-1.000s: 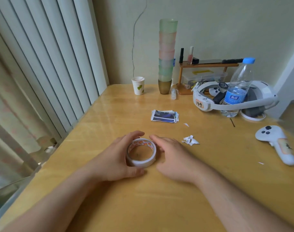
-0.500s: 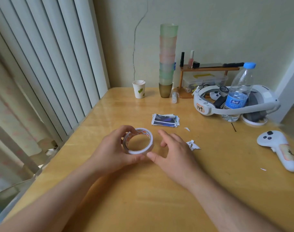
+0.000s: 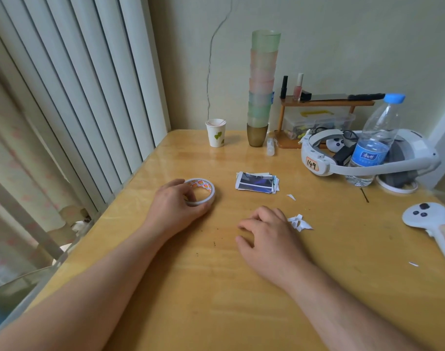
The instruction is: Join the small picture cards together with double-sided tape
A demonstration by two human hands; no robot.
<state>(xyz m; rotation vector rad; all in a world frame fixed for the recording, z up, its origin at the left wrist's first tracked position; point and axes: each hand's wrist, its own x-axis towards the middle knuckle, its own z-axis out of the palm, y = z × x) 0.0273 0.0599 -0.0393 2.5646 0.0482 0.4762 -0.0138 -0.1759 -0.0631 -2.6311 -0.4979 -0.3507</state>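
My left hand (image 3: 175,207) grips a white roll of double-sided tape (image 3: 203,190) with an orange-printed core, holding it by its left side low over the wooden table (image 3: 216,287). To its right lies a small stack of picture cards (image 3: 257,182), the top one dark blue. My right hand (image 3: 269,236) rests on the table in front of the cards, its fingers loosely curled and holding nothing. Beside that hand lie crumpled white scraps of tape backing (image 3: 298,222).
At the back stand a paper cup (image 3: 216,133), a tall stack of coloured cups (image 3: 261,87), a small wooden shelf (image 3: 325,102), a headset (image 3: 363,158) and a water bottle (image 3: 373,145). A white controller (image 3: 434,224) lies at the right. Vertical blinds (image 3: 72,97) line the left edge.
My left hand has carried the tape roll left and away from me. My right hand let go of the roll and drew back to the right, onto the table.
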